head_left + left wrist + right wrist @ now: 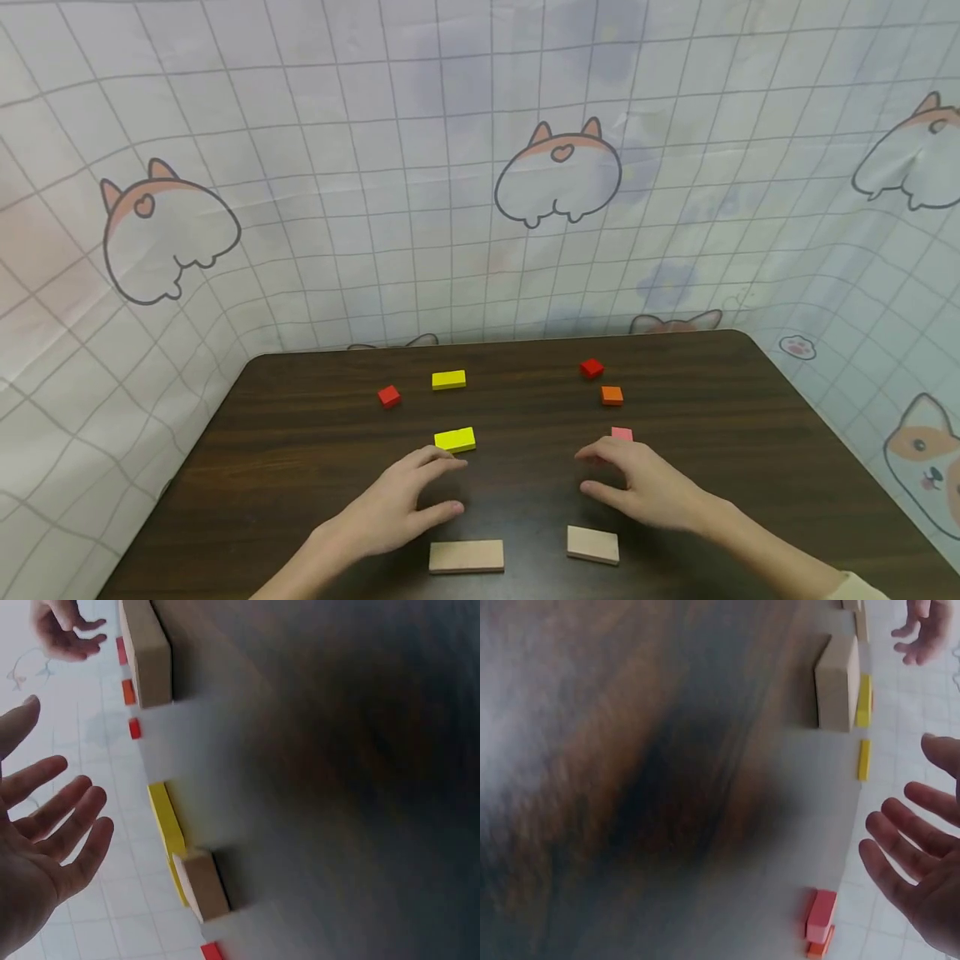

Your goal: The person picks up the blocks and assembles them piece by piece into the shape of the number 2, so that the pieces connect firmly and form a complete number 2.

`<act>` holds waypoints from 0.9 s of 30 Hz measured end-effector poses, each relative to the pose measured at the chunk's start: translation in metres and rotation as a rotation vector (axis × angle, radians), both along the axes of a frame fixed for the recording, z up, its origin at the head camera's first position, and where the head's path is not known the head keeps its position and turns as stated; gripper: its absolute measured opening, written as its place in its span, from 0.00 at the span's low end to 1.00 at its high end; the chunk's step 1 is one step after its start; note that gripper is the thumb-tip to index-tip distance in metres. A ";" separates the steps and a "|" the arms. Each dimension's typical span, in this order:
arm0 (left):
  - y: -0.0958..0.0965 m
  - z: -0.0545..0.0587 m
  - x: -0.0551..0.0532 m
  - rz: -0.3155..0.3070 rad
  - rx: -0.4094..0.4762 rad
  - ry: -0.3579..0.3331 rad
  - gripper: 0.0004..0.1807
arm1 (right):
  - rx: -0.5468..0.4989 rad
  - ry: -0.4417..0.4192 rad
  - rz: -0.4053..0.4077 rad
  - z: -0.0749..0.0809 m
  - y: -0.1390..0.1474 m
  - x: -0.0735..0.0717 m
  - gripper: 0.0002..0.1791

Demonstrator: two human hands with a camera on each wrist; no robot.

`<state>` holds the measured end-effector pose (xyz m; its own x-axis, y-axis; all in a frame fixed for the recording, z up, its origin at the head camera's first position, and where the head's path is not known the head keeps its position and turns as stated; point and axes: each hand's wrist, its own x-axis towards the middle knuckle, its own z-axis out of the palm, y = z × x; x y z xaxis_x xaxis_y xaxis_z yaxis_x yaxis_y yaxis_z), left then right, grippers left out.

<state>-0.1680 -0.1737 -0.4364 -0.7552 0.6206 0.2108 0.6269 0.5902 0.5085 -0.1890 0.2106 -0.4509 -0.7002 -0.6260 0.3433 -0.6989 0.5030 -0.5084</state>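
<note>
Fingers of my left hand [393,507] and right hand [648,490] are parted, gripping nothing, above a dark table [300,467].

Head view: just beyond my left fingertips lies the nearer yellow block [455,440], with the farther yellow block [448,380] and left red block [389,397] past it; behind my right knuckles sits the half-hidden pink block [622,433], then the orange block [612,396]. Nearer me than my thumbs are the long wooden block [467,556] and short wooden block [592,545], all spaced, I judge, for pinching singly. Left wrist view: spread fingers, no contact. Right wrist view: likewise, the pink block untouched.
</note>
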 end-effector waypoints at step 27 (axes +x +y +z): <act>0.013 -0.016 0.022 -0.192 -0.025 -0.157 0.26 | 0.053 -0.131 0.111 -0.015 -0.007 0.024 0.20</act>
<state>-0.1459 -0.1610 -0.4528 -0.6450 0.7597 0.0827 0.6433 0.4814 0.5953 -0.1651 0.2031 -0.4663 -0.6623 -0.7167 0.2183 -0.6814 0.4552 -0.5731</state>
